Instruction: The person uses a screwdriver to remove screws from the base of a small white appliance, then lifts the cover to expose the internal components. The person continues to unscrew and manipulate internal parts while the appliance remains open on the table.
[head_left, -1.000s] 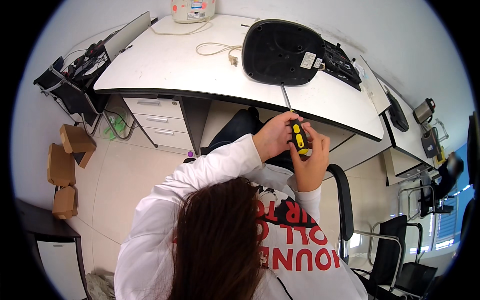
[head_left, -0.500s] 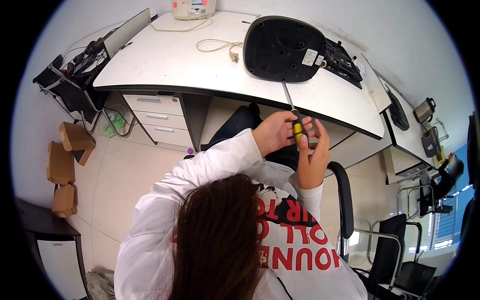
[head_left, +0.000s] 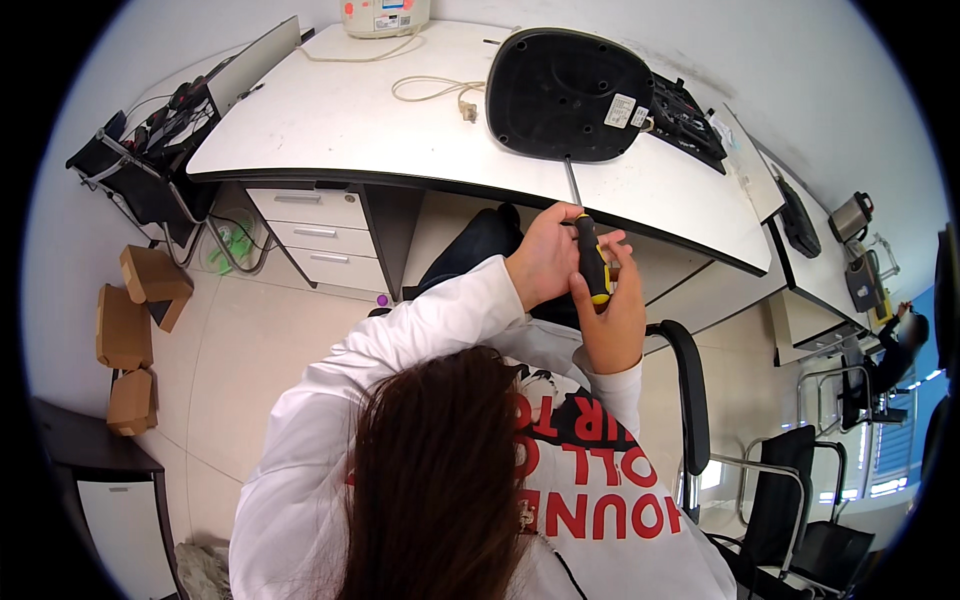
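A screwdriver (head_left: 592, 262) with a black and yellow handle lies between my two hands, its metal shaft pointing away from me. My left hand (head_left: 543, 258) is closed around the upper handle near the shaft. Lower down, my right hand (head_left: 616, 312) pinches the handle's end between thumb and fingers. The shaft reaches the near edge of a black appliance base (head_left: 570, 95), which lies underside up on the desk with several screw holes and white labels. Whether the tip sits in a screw is too small to tell.
The white desk (head_left: 350, 120) also carries a beige power cord with a plug (head_left: 467, 111), a pale appliance (head_left: 385, 18) at the back and an opened black tool case (head_left: 690, 125) at right. Chairs (head_left: 780, 495) stand at right; cardboard boxes (head_left: 125, 325) lie at left. Another person (head_left: 890, 355) sits far right.
The screwdriver handle has turned about its length, showing more black and less yellow. My right hand has shifted slightly down and left, its fingers closing on the handle.
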